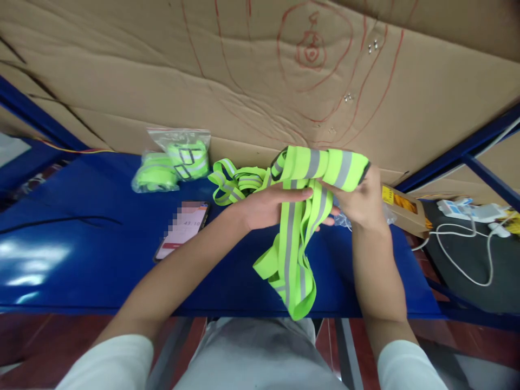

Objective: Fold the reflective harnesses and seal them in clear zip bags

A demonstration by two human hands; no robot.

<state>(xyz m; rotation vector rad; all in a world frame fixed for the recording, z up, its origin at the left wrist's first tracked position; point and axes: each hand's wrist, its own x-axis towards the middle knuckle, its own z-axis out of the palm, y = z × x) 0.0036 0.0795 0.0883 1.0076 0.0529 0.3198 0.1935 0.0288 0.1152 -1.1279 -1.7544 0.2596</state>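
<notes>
"Well, what did the person have in hand?"

"A yellow-green strap [288, 238] with a grey stripe along it. It was held up over the blue table [227, 287], its loose folds hanging down toward the near edge."

"And the left hand [266, 207]?"

"Its fingers were closed on the hanging lengths, the thumb laid across the front and some fingertips poking out on the other side."

"How about the right hand [361, 200]?"

"That one gripped the end of the upper, sideways stretch. Most of its fingers were hidden, so I couldn't tell how each one lay."

"What was round about?"

"Just behind the left hand lay a heap of similar strapping [249, 181]; whether it joined the held piece, I couldn't tell. Left of that, two clear bags [190, 160] of the same stuff leaned together near the cardboard [122, 81]. A lit phone [189, 233] lay in front of them. Beyond the right wrist sat a brown box [406, 214], near a white power strip [467, 210]."
</notes>
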